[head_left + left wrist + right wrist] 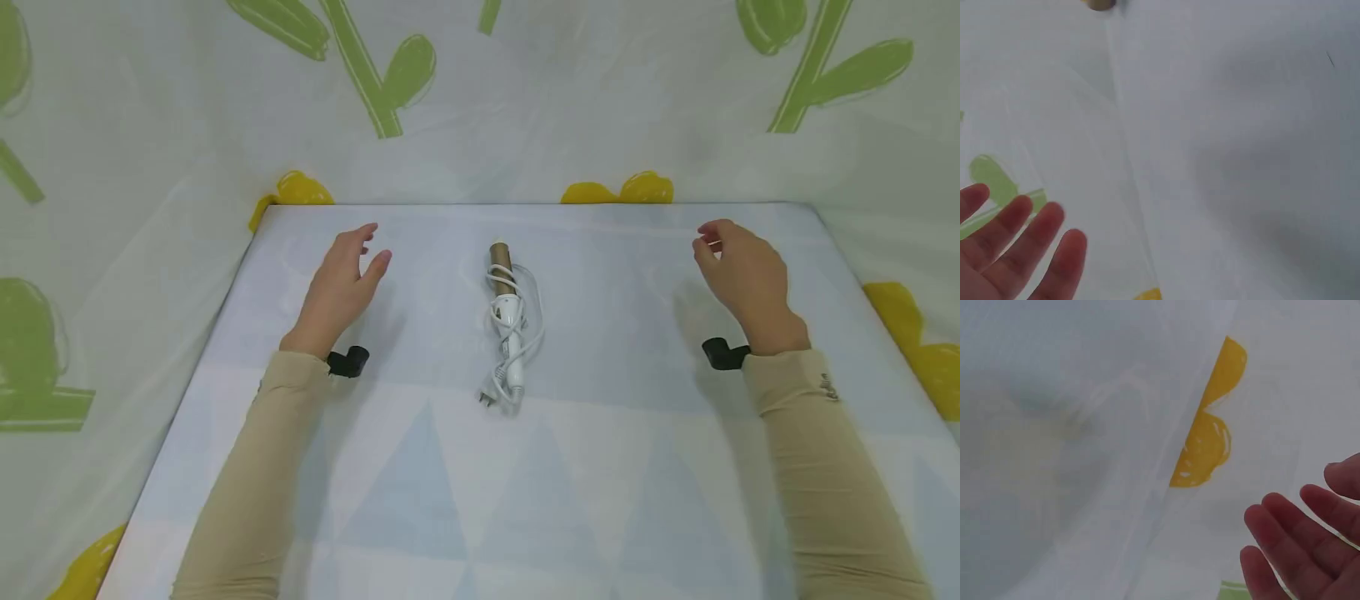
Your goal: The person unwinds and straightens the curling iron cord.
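A curling iron [508, 312] with a white handle and a gold barrel lies lengthwise in the middle of the table. Its white cord [537, 304] is wound loosely around it, and the plug [487, 395] rests by the handle's near end. To the left, my left hand [337, 287] hovers above the table, fingers relaxed and holding nothing. My right hand [742, 279] is held over the right side, also without anything in it, its fingers loosely bent. Both hands are well apart from the curling iron. The wrist views show the fingers [1025, 240] of the left and fingers [1297, 550] of the right spread.
The table [600, 500] has a pale cover with blue triangles. Behind and beside it hangs a whitish cloth [525, 100] printed with green leaves and yellow shapes. A black wrist mount [348, 362] sits at the left cuff, and another black mount [724, 354] at the right.
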`<state>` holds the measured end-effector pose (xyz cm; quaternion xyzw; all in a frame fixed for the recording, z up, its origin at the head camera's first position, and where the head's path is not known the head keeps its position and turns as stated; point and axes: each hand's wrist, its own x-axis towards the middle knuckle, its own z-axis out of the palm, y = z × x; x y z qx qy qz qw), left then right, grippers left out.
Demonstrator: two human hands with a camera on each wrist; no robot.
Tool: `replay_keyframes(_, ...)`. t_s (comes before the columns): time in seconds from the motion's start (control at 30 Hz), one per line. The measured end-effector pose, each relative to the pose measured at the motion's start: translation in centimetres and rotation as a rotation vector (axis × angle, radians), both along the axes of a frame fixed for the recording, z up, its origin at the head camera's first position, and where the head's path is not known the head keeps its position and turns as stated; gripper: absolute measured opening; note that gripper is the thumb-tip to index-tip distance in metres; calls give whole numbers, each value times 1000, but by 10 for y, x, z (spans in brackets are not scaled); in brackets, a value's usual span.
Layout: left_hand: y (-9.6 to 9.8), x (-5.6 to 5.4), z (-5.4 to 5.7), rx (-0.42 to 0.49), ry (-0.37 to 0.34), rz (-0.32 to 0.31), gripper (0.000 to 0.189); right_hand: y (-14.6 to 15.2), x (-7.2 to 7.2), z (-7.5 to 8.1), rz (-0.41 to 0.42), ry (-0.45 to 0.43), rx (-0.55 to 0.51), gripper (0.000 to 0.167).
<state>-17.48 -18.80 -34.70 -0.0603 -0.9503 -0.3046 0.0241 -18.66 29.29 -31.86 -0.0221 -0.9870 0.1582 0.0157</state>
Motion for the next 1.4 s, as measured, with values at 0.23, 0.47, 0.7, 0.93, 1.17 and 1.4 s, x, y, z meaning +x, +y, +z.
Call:
replay_keyframes(0.23,33,16,16,204,-149,-35,67,-23,13,-14,20,123,-282,40)
replay_keyframes(0.47,51,17,19,283,-233,-59,61,-58,19,-20,47,80,-508,41)
replay_keyframes(0.7,58,15,7,224,-278,-47,60,-84,23,-25,120,58,-671,38)
replay_keyframes(0.93,66,14,-9,180,-359,-83,44,-110,25,-26,237,-35,-657,33)
replay_keyframes(1.17,84,12,-34,278,-471,-156,44,-136,30,-36,380,-183,-569,31)
replay_keyframes(1.4,101,12,-46,636,-543,-125,54,-159,33,-47,480,-334,-448,44)
